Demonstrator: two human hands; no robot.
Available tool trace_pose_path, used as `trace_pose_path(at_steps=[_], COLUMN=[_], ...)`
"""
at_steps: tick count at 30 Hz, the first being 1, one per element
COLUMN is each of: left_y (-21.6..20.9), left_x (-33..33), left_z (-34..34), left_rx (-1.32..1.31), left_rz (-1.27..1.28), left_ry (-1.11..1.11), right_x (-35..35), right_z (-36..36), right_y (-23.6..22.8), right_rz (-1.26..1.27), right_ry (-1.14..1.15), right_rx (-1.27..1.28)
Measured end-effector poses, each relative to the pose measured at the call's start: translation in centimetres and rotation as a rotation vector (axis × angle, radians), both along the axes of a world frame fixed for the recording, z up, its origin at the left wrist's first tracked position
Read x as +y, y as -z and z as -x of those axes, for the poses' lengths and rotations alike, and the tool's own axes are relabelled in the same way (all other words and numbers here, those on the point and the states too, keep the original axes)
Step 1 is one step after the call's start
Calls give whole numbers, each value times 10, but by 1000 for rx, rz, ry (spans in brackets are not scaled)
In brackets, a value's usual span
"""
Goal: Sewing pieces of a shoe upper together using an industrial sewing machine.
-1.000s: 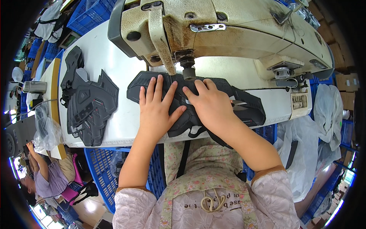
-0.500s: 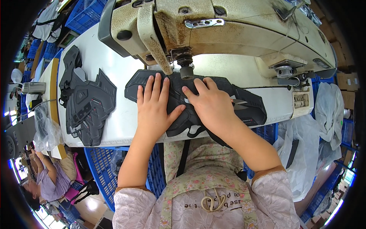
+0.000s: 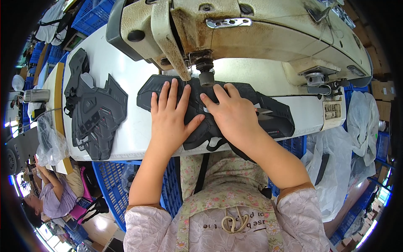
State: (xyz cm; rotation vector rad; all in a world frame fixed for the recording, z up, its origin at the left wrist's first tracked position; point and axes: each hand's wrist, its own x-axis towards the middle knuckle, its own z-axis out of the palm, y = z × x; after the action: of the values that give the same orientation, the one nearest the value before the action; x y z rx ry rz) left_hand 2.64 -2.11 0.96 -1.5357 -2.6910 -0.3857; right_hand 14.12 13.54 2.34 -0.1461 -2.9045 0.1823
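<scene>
Under the head of a sewing machine (image 3: 206,77) lies a black moulded panel (image 3: 275,117) with straps and ribbed, angular ends. My left hand (image 3: 170,122) rests flat on its left part, fingers stretched toward the needle area and thumb out to the side. On the panel just right of the presser area, my right hand (image 3: 235,115) presses down with bent fingers. Bare metal blades of scissors (image 3: 263,111) stick out from the little-finger side of this hand; their handles are mostly hidden in the palm. The needle tip is hard to make out.
Similar black panels (image 3: 98,113) lie piled at the left of the white table (image 3: 138,126). Blue crates (image 3: 111,180) stand below the table edge, and clear plastic bags (image 3: 329,168) hang at the right. Another person (image 3: 58,195) sits at far left.
The view has shifted very slightly. Both hands stay on the panel in nearly the same place, with my left fingertips a touch nearer the needle area.
</scene>
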Motion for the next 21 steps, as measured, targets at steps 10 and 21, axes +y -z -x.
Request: trace_pose_path(at_steps=[10,21], left_y=[1,7], left_x=[5,12], left_z=[4,13], left_rx=[21,75], left_rz=[-11,-25], left_ry=[-12,-17], right_x=[5,12], right_z=[5,14], right_y=[-3,-1], right_rz=[39,-1], right_ry=[14,22], right_rx=[-72,-80])
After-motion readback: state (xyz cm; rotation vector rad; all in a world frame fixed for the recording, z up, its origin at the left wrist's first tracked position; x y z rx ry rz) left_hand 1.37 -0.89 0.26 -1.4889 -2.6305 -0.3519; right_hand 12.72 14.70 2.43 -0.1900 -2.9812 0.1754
